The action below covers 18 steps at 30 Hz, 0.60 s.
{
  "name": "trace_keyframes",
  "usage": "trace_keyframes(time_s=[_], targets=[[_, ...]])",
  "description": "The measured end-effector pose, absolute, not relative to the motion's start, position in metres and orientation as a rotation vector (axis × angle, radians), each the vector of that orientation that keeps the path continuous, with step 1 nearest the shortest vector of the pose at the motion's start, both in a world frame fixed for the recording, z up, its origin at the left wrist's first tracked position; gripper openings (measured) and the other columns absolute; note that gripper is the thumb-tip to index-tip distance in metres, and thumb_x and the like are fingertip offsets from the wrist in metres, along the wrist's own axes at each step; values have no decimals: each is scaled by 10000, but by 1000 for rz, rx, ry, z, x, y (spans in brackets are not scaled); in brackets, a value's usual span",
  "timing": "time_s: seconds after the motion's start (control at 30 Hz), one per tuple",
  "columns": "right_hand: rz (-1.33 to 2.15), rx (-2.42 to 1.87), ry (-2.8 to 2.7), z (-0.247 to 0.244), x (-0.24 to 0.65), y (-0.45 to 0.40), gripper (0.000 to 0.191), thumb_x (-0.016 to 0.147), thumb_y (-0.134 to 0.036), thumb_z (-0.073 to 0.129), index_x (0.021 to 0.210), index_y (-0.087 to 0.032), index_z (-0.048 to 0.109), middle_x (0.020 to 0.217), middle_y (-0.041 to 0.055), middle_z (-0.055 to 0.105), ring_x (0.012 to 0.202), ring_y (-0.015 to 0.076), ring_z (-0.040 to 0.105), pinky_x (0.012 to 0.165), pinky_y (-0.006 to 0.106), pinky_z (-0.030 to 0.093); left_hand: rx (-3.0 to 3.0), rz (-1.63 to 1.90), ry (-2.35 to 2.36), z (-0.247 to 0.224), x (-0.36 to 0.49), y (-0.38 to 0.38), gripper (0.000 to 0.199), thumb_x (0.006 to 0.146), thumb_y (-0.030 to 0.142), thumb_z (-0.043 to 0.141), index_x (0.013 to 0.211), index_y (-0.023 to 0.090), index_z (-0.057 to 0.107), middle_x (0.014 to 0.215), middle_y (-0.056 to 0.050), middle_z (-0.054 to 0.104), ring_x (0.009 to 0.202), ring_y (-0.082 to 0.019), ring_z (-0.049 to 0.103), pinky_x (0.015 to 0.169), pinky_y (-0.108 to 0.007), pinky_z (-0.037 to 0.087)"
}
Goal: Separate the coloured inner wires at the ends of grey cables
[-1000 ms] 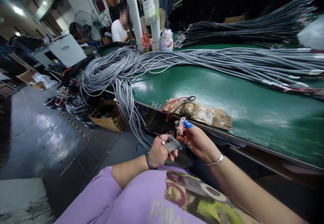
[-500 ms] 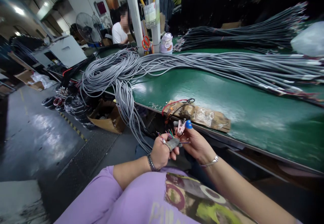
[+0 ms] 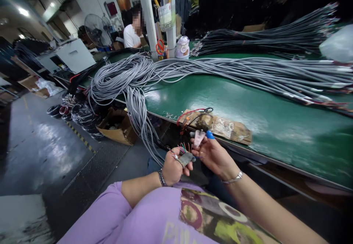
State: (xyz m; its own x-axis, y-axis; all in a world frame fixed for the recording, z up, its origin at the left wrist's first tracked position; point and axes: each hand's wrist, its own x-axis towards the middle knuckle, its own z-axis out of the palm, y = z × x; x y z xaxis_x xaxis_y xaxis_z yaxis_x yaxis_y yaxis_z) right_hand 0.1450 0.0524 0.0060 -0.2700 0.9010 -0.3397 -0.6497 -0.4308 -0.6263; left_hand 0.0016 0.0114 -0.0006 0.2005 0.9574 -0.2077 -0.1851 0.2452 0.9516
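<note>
My left hand [image 3: 173,166] is closed around the end of a cable, with thin coloured wires [image 3: 184,148] fanning out above the fingers. A grey cover [image 3: 185,159] wraps its thumb. Just to the right, my right hand [image 3: 216,155] has its thumb and fingers bent around a small pale pink clip [image 3: 199,138]. Blue material [image 3: 210,135] caps the right thumb. Both hands are close together in front of the table edge, below a worn wooden board [image 3: 228,129] with red and black leads. The fingers behind the clip are partly hidden.
Long grey cables [image 3: 176,67] lie across the green table [image 3: 171,99] and hang over its edge. Black cables [image 3: 256,40] lie behind. A cardboard box [image 3: 118,130] stands on the floor at left. Beyond the post [image 3: 171,38] sits a person in white [image 3: 131,36].
My right hand has drawn slightly away to the right from the left hand, opening a gap. The pink clip has turned with it. My left hand keeps hold of the wires.
</note>
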Motion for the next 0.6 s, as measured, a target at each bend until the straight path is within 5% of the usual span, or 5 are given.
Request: trace_keyframes(time_s=[0.1,0.4,0.6], targets=[[1850,-834,-463,8,145,53,309,621,-468,799,730,-205,681,741,7,674,584,109,542,554,232,458,986,1065,1041,0,0,12,413,728,554,650,755,160,531,532,29,586,330,-59,456,315,-180,278],[1848,-884,-517,7,149,57,292,700,-480,743,718,-200,662,603,-17,610,542,108,537,528,227,472,1086,1114,1087,4,2,19,343,768,484,632,741,157,533,538,30,580,344,-54,461,340,-172,322],[1792,-911,-482,5,149,58,235,724,-426,742,785,-202,707,764,25,723,681,135,623,605,243,486,1122,1059,1110,4,4,21,312,779,458,617,739,161,531,540,32,574,349,-57,463,342,-172,322]])
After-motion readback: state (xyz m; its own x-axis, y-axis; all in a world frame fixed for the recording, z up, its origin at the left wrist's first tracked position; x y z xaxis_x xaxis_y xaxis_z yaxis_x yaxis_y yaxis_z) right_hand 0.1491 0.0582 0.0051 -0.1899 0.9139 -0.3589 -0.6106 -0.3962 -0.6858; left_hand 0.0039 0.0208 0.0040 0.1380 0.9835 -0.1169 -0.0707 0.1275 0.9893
